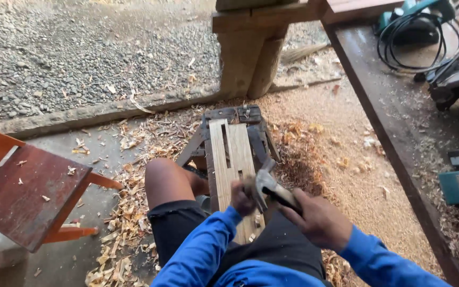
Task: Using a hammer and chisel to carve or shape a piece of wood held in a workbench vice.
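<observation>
Even, soft daylight fills the scene, brightest on the gravel (pixel 81 53) in the upper left of the frame and on the sawdust floor (pixel 336 149) at centre right. Shadows are faint and diffuse, with a darker patch under the worktop (pixel 378 106) along the right edge. No glare shows. The left hand (pixel 243 197) and the hammer (pixel 269 186) at lower centre are smeared by motion blur; the right hand (pixel 320 220) is slightly soft. Straight edges bow a little toward the corners.
</observation>
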